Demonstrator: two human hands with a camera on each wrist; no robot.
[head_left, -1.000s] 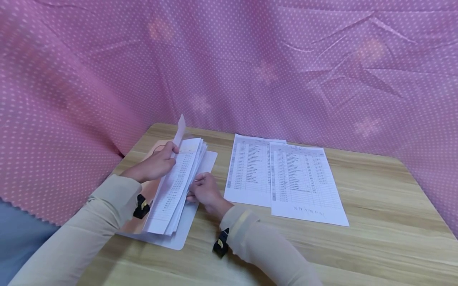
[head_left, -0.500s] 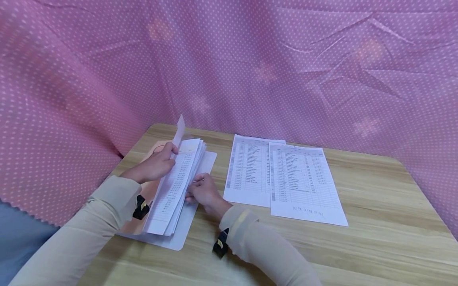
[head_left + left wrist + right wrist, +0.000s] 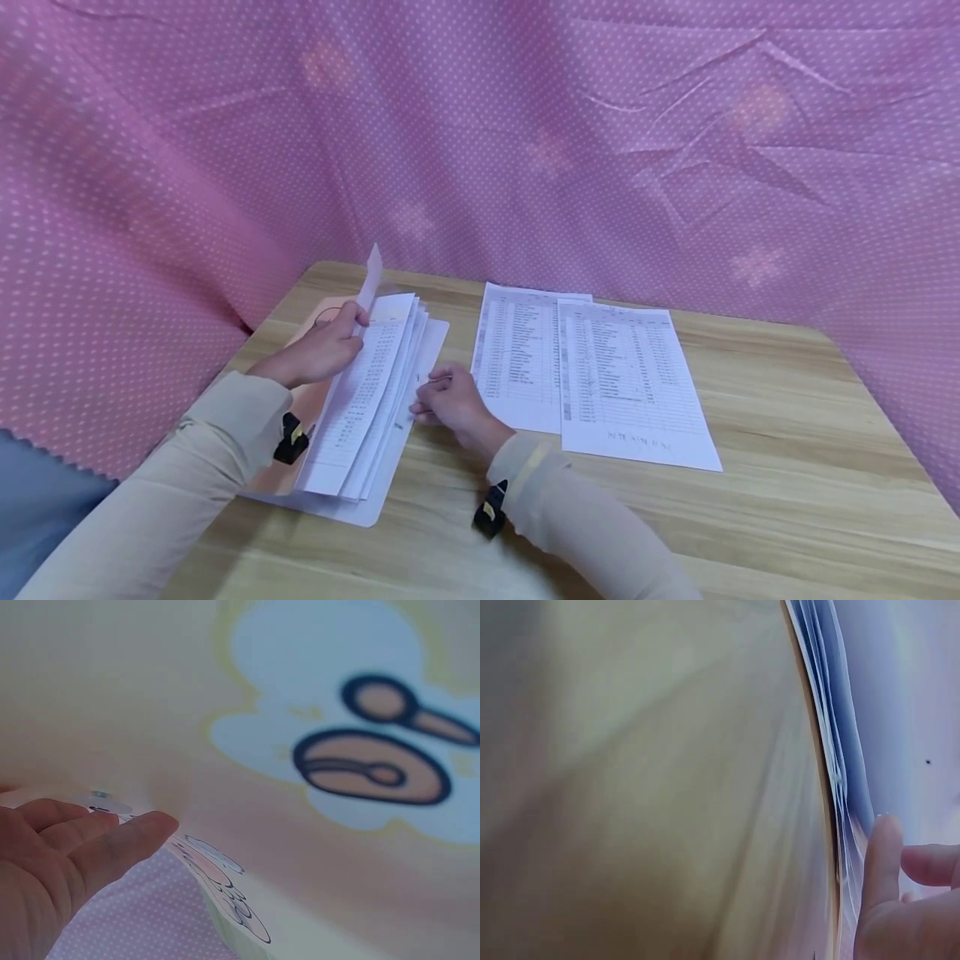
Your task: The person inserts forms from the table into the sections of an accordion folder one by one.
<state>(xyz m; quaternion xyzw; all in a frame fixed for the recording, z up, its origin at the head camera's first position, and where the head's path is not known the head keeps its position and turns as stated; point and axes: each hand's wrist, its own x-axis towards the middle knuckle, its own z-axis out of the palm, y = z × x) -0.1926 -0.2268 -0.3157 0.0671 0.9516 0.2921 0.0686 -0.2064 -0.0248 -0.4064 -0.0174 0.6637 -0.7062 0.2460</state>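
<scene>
Paper stack's right edge: right hand pinches there.

No text here can be read: the two printed sheets on the table carry tables and one handwritten line (all too small).
</scene>
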